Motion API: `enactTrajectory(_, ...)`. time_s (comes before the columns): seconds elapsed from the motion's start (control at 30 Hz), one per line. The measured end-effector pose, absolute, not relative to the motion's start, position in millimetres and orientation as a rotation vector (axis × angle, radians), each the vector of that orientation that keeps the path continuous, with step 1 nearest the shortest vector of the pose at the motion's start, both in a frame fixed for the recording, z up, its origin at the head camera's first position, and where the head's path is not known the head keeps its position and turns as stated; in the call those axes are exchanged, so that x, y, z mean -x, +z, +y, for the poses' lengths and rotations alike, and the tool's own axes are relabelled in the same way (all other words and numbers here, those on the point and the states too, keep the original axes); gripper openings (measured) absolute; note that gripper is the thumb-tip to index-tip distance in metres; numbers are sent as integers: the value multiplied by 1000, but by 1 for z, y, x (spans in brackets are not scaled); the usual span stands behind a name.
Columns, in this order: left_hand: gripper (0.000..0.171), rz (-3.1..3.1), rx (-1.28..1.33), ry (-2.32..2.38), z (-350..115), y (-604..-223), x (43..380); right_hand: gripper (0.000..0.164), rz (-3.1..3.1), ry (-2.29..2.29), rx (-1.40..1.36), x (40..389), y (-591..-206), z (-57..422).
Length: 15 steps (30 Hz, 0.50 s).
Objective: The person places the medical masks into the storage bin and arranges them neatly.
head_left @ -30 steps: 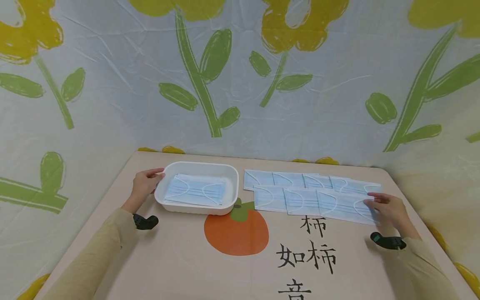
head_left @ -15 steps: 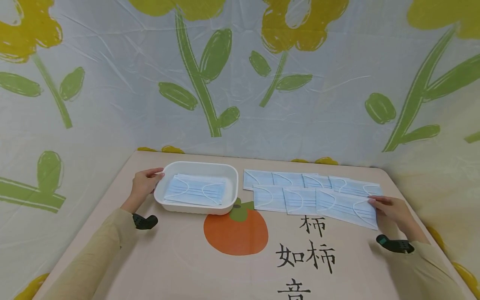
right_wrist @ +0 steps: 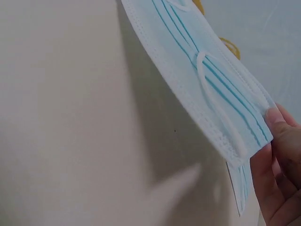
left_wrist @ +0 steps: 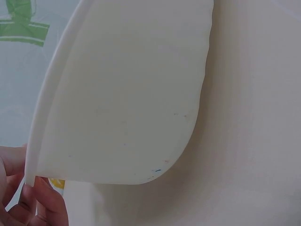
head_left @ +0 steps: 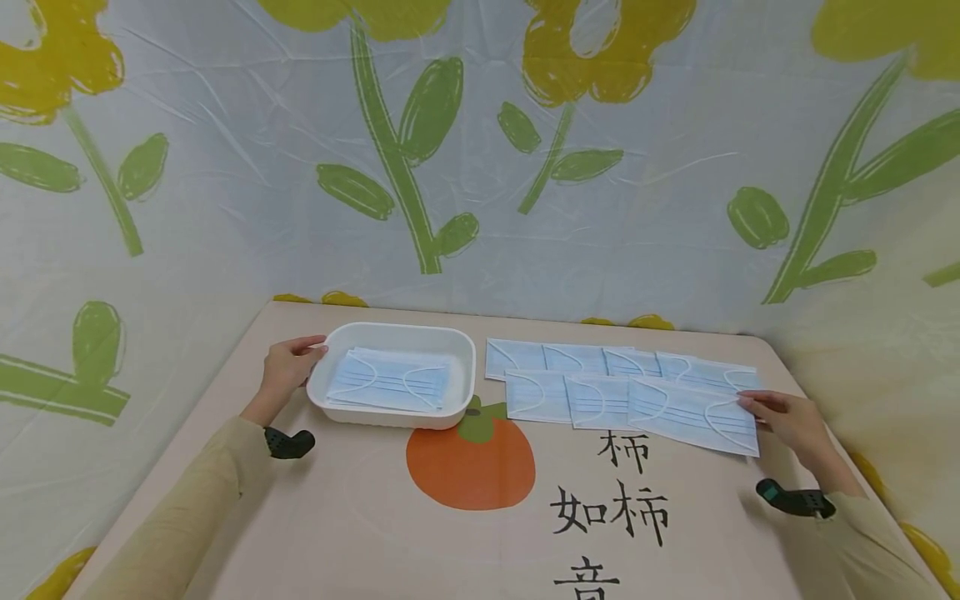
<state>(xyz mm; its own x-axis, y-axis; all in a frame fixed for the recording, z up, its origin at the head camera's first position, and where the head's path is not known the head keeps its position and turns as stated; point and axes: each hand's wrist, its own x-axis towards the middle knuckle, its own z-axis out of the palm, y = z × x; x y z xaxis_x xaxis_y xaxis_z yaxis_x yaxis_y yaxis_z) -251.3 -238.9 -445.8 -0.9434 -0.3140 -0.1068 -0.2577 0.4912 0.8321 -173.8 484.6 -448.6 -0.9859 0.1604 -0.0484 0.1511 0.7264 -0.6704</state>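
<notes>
My left hand [head_left: 288,367] pinches the left rim of a white plastic tray [head_left: 400,334]; the left wrist view shows thumb and fingers on either side of that rim [left_wrist: 40,108]. Inside the tray lies a small stack of blue face masks [head_left: 390,382]. At the right, my right hand [head_left: 787,421] pinches the right end of a face mask [head_left: 693,414], the rightmost of the front row. In the right wrist view this mask [right_wrist: 197,80] is raised at the pinched end, its shadow falling on the table, its ear loop slack on top.
Behind the held mask runs a back row of overlapping face masks [head_left: 570,357]. More masks of the front row [head_left: 536,396] lie left of it. The table [head_left: 337,517] carries a printed orange persimmon [head_left: 471,467] and black characters. A flowered cloth [head_left: 600,250] hangs behind.
My right hand has moved right and slightly toward me, drawing the held mask a little the same way. My left hand and the tray have stayed in place.
</notes>
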Motion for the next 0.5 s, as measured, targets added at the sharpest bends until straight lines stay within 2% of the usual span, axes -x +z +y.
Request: enactTrajectory(0.5, 39, -2695, -488, -1486, -235, -433, 244, 59, -2811, 1303, 206, 165, -433, 471)
